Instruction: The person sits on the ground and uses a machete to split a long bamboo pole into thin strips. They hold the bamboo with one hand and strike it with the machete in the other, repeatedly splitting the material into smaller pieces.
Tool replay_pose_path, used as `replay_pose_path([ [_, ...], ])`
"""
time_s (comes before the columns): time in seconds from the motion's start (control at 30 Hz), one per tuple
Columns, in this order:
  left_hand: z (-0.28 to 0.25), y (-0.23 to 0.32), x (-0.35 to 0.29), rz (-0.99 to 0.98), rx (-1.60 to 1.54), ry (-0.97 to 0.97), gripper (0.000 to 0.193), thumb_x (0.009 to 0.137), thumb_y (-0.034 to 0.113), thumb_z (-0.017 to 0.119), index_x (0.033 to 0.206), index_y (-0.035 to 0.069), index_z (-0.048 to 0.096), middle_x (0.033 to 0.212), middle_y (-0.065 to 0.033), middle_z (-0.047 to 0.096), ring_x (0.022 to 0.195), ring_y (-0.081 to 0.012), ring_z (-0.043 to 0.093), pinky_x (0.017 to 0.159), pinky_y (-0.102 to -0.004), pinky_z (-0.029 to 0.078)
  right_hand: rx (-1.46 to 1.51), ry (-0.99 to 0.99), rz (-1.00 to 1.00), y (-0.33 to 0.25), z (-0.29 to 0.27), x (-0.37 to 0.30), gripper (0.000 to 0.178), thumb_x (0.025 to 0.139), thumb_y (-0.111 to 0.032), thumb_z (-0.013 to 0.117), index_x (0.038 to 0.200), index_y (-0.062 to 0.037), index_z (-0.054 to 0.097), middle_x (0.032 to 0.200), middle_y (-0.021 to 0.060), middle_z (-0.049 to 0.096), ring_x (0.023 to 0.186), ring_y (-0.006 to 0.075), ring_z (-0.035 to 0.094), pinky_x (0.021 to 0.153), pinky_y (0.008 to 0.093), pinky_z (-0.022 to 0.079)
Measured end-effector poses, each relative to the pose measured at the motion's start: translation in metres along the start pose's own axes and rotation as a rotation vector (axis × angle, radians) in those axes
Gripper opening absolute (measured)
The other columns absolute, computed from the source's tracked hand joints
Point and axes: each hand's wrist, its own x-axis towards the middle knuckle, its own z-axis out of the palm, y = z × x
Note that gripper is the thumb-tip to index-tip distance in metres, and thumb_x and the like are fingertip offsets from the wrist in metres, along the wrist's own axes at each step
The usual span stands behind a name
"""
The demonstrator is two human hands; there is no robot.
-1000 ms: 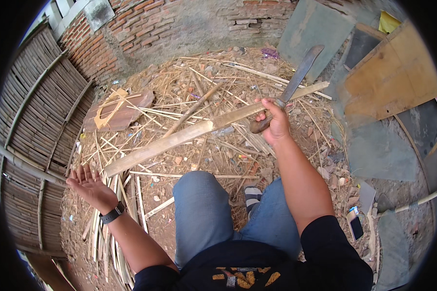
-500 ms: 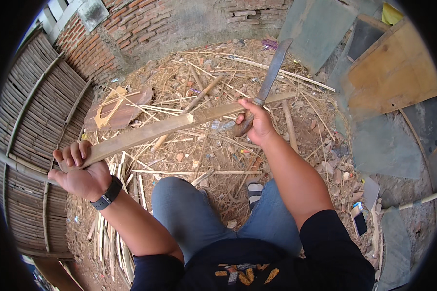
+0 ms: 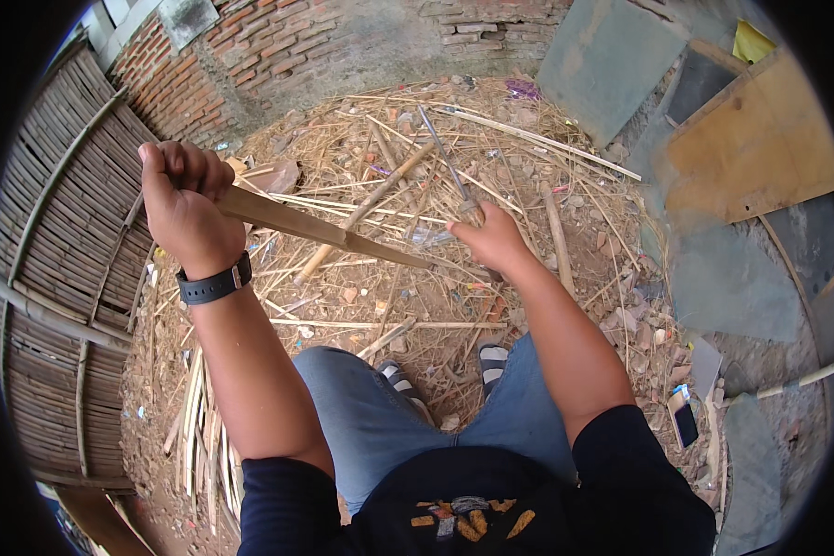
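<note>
My left hand (image 3: 190,199), with a black watch on its wrist, is closed round the upper end of a long split bamboo piece (image 3: 287,220). The bamboo slants down toward the right, its far end low over the littered ground. In my right hand (image 3: 494,239) is the handle of a machete (image 3: 448,157). Its blade points up and away to the left, seen nearly edge-on. The blade is apart from the bamboo. Several bamboo sticks (image 3: 371,208) lie on the ground beyond and beneath the held piece.
Thin split strips (image 3: 204,435) are heaped at my left. A bamboo slat screen (image 3: 60,278) stands on the left, a brick wall (image 3: 278,42) at the back. Grey sheets (image 3: 607,69) and a brown board (image 3: 751,139) lean on the right. A phone (image 3: 684,419) lies near my right side.
My left hand has risen and moved away from me, tipping the bamboo so its far end points down. The machete has turned from pointing up-right to up-left, its blade now edge-on.
</note>
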Motion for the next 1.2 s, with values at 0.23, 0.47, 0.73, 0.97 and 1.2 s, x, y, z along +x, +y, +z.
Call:
replay_pose_path([
  [0.23,0.011,-0.009,-0.004,-0.043,-0.049,-0.126,0.034,0.105,0.033,0.043,0.078,0.013,0.041,0.064,0.0017,0.033,0.054,-0.0115,0.027,0.055,-0.0292,0.027,0.249,-0.14,-0.381,-0.058,0.07,-0.07,0.044,0.091,-0.029,0.07,0.118,0.0028,0.056,0.075,0.01,0.062,0.062,0.0216,0.062,0.056,0.0366,0.05],
  [0.47,-0.003,-0.015,-0.003,-0.04,-0.043,-0.061,0.033,0.105,0.031,0.044,0.077,0.013,0.041,0.064,0.0007,0.033,0.055,-0.0125,0.027,0.055,-0.03,0.027,-0.095,-0.121,-0.281,0.006,0.116,-0.046,0.038,0.085,-0.02,0.069,0.111,0.0046,0.056,0.085,0.024,0.068,0.085,0.0405,0.069,0.076,0.048,0.053],
  [0.73,0.0,-0.015,-0.012,-0.057,-0.115,-0.143,0.032,0.104,0.031,0.046,0.077,0.014,0.041,0.065,0.0006,0.032,0.055,-0.0129,0.027,0.056,-0.0295,0.027,-0.04,-0.113,-0.227,0.021,0.128,-0.041,0.04,0.084,-0.018,0.071,0.114,0.0044,0.058,0.096,0.0259,0.067,0.087,0.038,0.067,0.076,0.0437,0.051],
  [0.97,-0.027,-0.004,-0.006,-0.059,-0.087,-0.081,0.032,0.104,0.03,0.044,0.077,0.014,0.041,0.065,-0.0002,0.033,0.055,-0.0134,0.03,0.056,-0.0299,0.029,0.004,-0.279,0.055,0.064,0.137,-0.018,0.037,0.082,-0.018,0.069,0.111,0.0034,0.057,0.098,0.025,0.068,0.091,0.038,0.069,0.077,0.0456,0.053],
  [1.2,-0.029,0.044,-0.001,-0.102,-0.179,-0.321,0.033,0.104,0.028,0.042,0.074,0.015,0.039,0.062,0.0017,0.032,0.053,-0.0121,0.029,0.055,-0.0289,0.028,0.054,-0.322,-0.31,-0.008,0.095,-0.079,0.04,0.084,-0.018,0.07,0.114,0.0052,0.057,0.084,0.0206,0.067,0.071,0.0319,0.066,0.066,0.042,0.051],
])
